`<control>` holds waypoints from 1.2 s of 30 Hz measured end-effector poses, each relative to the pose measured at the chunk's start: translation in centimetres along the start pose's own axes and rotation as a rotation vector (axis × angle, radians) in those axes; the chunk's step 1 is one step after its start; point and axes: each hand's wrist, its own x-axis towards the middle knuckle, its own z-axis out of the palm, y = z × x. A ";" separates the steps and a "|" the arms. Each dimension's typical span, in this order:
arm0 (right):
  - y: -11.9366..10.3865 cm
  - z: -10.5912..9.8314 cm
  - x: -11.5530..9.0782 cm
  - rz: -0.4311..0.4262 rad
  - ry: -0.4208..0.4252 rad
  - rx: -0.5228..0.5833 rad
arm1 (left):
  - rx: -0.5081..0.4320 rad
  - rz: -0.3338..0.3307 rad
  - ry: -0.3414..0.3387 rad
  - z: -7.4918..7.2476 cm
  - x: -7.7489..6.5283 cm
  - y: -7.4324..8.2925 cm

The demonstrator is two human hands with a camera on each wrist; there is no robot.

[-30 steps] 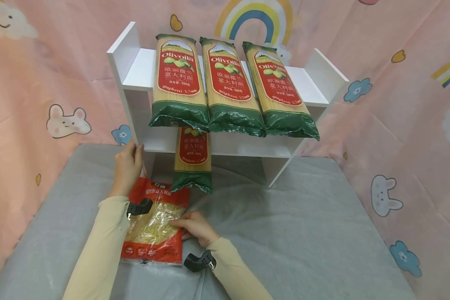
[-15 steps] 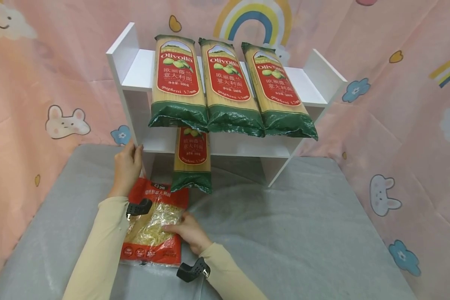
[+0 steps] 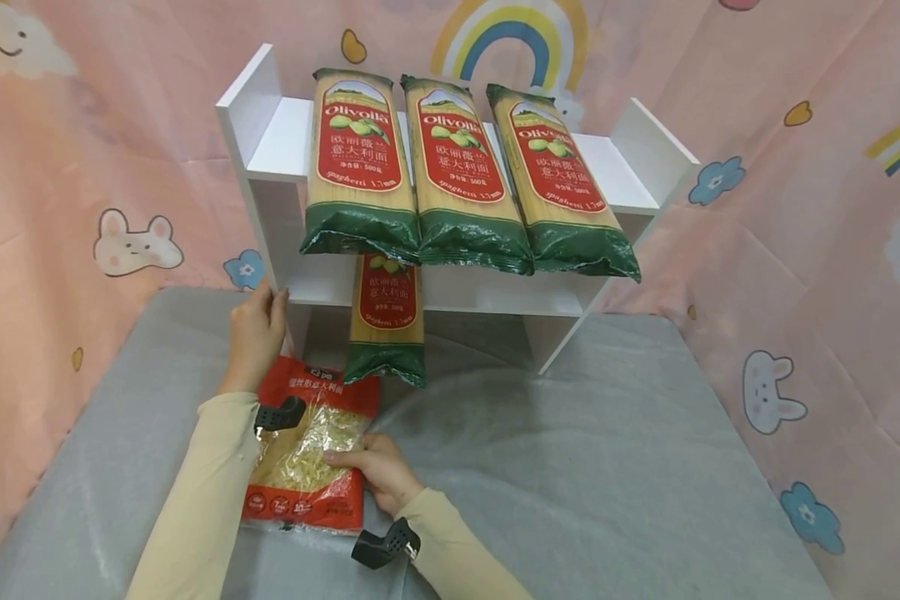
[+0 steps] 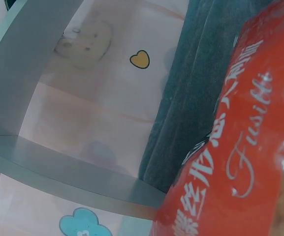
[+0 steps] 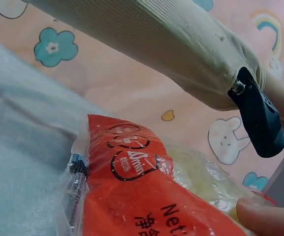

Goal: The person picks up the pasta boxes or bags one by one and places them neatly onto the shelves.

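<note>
A red bag of fusilli pasta (image 3: 307, 450) with a clear window lies at the front left of the white shelf (image 3: 502, 287), its upper end right by the shelf's foot. My right hand (image 3: 386, 473) holds the bag's right edge, thumb on top over the clear window and the other fingers mostly hidden. At the shelf's left side panel, my left hand (image 3: 255, 337) grips the upright edge. Seen from the left wrist, the bag's red top (image 4: 240, 147) is close beside the shelf panel (image 4: 73, 172). The right wrist view shows my thumb (image 5: 267, 216) pressing on the film.
Three spaghetti packs (image 3: 461, 158) lie side by side on the top shelf, their green ends jutting over its front. Another spaghetti pack (image 3: 386, 317) sticks out from the middle shelf above the bag's upper end. Grey cloth (image 3: 607, 467) covers the table; a pink curtain (image 3: 757, 275) hangs behind.
My right hand has shifted slightly left, and its thumb reaches further over the bag. The left hand stays on the shelf panel, and the bag lies almost where it was.
</note>
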 end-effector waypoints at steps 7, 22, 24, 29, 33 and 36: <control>0.3 -0.7 -0.4 -0.006 -0.024 0.006 | 0.013 0.016 0.009 0.0 -0.1 0.0; -1.5 -3.9 -3.2 -0.038 -0.164 0.041 | 0.033 0.076 0.051 0.2 -0.1 -0.2; -1.6 -4.5 -3.5 -0.050 -0.193 0.061 | 0.033 0.081 0.057 0.2 -0.1 -0.2; -2.0 -6.0 -4.4 -0.074 -0.267 0.095 | 0.030 0.071 0.044 0.1 -0.1 -0.1; -2.8 -7.2 -5.4 -0.052 -0.283 0.079 | 0.035 0.064 0.033 0.1 0.0 -0.1; -3.3 -8.3 -6.0 -0.058 -0.306 0.058 | 0.033 0.064 0.029 0.0 0.0 -0.1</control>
